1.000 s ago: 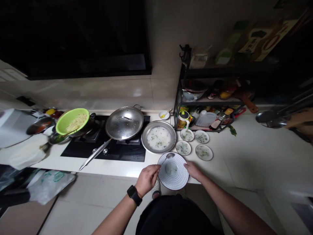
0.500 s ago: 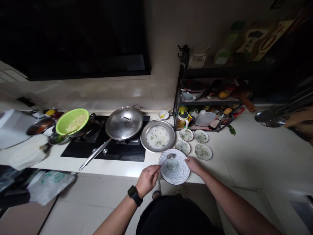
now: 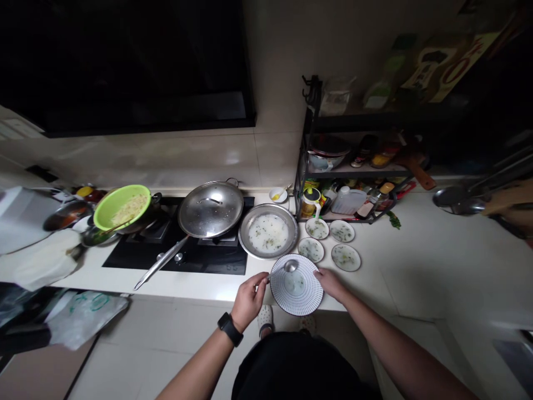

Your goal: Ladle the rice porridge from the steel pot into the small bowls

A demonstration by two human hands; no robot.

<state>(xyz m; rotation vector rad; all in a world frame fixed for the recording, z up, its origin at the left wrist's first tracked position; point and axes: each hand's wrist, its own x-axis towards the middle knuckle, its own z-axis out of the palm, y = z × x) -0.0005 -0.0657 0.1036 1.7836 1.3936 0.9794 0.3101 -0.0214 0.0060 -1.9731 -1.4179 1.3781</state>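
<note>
A blue-striped white plate (image 3: 306,297) sits at the counter's front edge with a little pale batter in its middle. My left hand (image 3: 249,300), with a black watch on the wrist, pinches the handle of a metal ladle (image 3: 290,266) whose bowl rests over the plate's far rim. Fingers of my right hand (image 3: 330,282) rest on the plate's right rim, holding it. Just behind stands a round steel basin (image 3: 268,231) of white batter flecked with green.
Several small filled dishes (image 3: 328,243) lie right of the basin. A lidded steel pan (image 3: 211,208) sits on the black hob, a green bowl (image 3: 120,206) of food to its left. A black rack (image 3: 350,166) with jars stands behind. Bags lie at left.
The plate has shifted slightly away from me and settled on the counter. My left hand has slid left off the rim and now pinches the ladle handle.
</note>
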